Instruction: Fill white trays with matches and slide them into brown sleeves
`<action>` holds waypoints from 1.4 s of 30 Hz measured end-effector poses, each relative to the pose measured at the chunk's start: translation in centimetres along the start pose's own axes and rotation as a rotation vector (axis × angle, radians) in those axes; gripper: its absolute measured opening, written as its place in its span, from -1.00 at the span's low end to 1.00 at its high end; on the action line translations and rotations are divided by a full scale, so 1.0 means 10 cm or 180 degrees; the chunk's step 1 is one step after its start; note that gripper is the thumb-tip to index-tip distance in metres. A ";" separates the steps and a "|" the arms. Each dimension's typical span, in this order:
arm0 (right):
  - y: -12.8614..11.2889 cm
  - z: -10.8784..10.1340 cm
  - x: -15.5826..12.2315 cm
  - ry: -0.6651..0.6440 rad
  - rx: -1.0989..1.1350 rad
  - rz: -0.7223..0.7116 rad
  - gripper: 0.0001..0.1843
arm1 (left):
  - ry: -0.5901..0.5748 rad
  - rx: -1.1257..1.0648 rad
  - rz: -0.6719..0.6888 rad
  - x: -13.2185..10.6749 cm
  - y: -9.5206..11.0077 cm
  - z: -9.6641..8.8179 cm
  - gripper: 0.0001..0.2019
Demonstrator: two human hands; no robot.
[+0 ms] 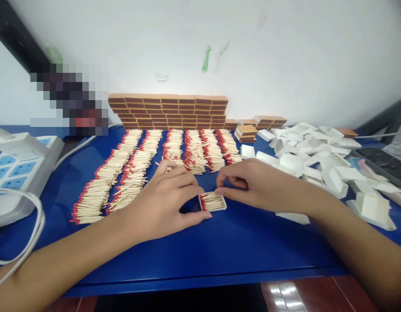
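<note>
A small white matchbox tray [225,203] holding red-tipped matches [212,202] lies on the blue table between my hands. My left hand [177,193] grips its left end, index finger at the far corner and thumb along the near side. At the far rim, my right hand [241,182] has thumb and forefinger pinched together against the tray, the other fingers curled. Behind the tray, loose matches [195,151] lie in several long rows, heads mostly to the left. The fingers of my left hand partly cover the front of one row.
Stacked brown matchboxes [168,110] form a wall at the back, with a smaller pile [246,133] beside it. White empty trays [311,147] are heaped on the right, near a dark phone [385,162]. A power strip [21,173] with white cables stands left.
</note>
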State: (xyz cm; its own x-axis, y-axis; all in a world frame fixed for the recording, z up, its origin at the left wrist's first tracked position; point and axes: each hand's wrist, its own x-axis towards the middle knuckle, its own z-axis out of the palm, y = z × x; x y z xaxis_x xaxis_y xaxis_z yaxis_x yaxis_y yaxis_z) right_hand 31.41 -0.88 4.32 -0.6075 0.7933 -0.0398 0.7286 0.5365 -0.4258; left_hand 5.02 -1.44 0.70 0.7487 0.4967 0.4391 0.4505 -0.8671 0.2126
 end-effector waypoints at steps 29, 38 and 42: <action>0.40 -0.23 -0.21 -0.0364 -0.0462 0.0779 -0.67 | -0.0011 0.0019 -0.0003 -0.01 0.00 0.00 -0.72; 0.34 -0.19 -0.15 -0.0272 -0.0466 0.0596 -0.64 | 0.0006 0.0003 0.0017 -0.01 -0.01 0.00 -0.72; 0.35 -0.16 -0.11 -0.0067 -0.0674 0.0608 -0.67 | 0.0008 -0.0016 0.0034 -0.02 0.00 0.00 -0.71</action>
State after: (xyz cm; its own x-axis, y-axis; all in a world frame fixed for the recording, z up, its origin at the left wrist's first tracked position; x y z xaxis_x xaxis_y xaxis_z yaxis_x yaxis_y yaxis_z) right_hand 35.16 0.58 4.32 -0.4576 0.8809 -0.1208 0.8790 0.4277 -0.2106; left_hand 4.89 -1.53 0.68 0.7522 0.4872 0.4436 0.4400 -0.8726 0.2122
